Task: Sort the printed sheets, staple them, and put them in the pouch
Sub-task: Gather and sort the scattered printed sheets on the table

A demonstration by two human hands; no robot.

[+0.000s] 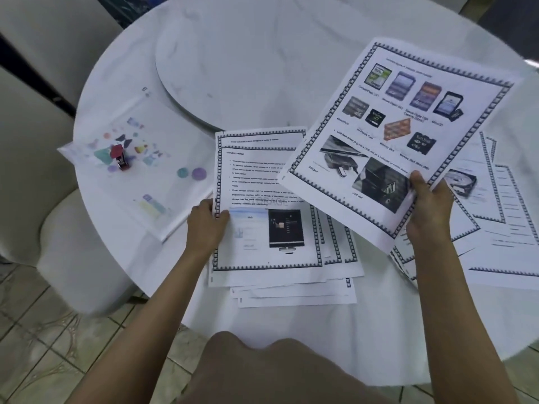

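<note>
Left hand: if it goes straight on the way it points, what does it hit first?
The stack's top sheet: the left hand pinches its left edge and points across it. Past that, maybe the raised sheet; depth is unclear.

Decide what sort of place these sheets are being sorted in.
Likely a dining room: a round table under a white cloth, a turntable at its middle, cushioned pale chairs beside it, and a tiled floor.
</note>
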